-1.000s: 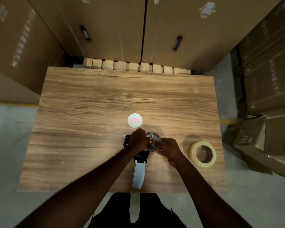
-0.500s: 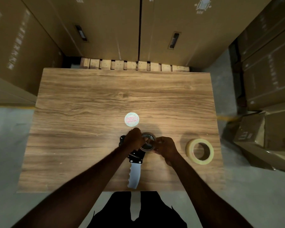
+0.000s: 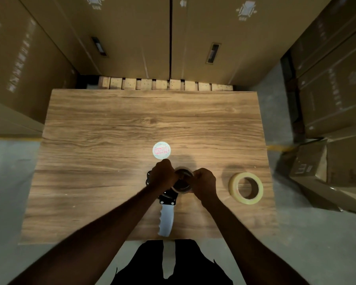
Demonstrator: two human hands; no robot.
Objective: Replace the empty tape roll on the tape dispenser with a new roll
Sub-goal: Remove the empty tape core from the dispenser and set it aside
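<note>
Right hand has closed tighter round the empty tape roll since earlier — left hand clamps the tape dispenser on the desk. Old core not off yet; new roll waits untouched, well right.

table: wood-grain top, matt, smooth
tape dispenser: pale ridged plastic handle; black body, slight sheen
new roll: yellowish translucent tape, glossy
empty tape roll: dark, glossy rim (material unclear)
boxes: brown cardboard, matt
floor: grey concrete, dull
</note>
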